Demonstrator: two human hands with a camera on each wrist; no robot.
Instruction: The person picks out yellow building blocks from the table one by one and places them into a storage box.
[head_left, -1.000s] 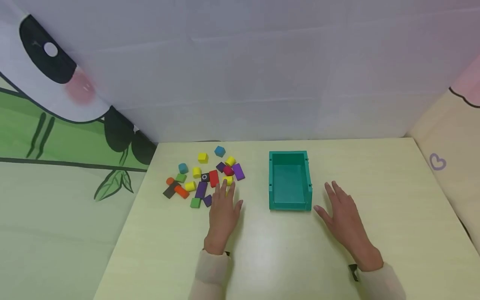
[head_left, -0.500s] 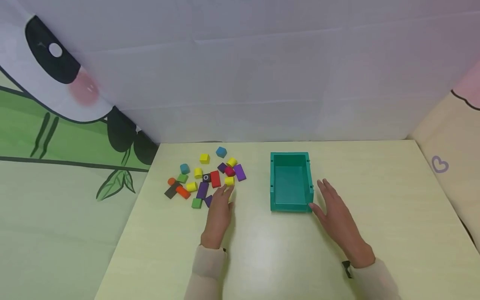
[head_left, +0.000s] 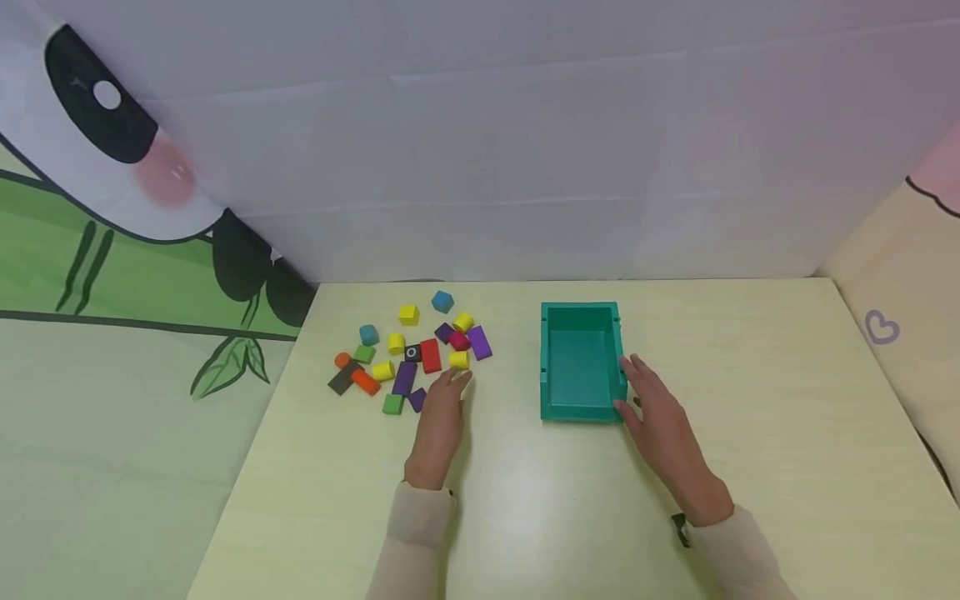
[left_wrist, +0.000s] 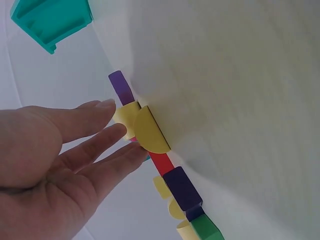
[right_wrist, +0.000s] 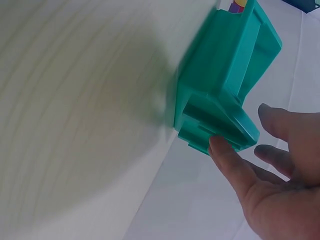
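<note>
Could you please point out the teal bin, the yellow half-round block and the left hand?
Teal bin (head_left: pixel 582 364), head view: its inner floor.
Yellow half-round block (left_wrist: pixel 150 131), left wrist view: its half-round face.
Left hand (head_left: pixel 437 427), head view: back of the hand.

Your left hand (head_left: pixel 437 433) points forward, fingers (left_wrist: pixel 112 170) loosely bent and parted from the thumb (left_wrist: pixel 80 121). Your right hand (head_left: pixel 663 433) slants forward and to your left, its thumb (head_left: pixel 629 418) spread away from its fingers (right_wrist: pixel 230 159). Behind the fingers, both wrists (head_left: pixel 710 498) stick out of pale sleeves (head_left: pixel 418 518).
</note>
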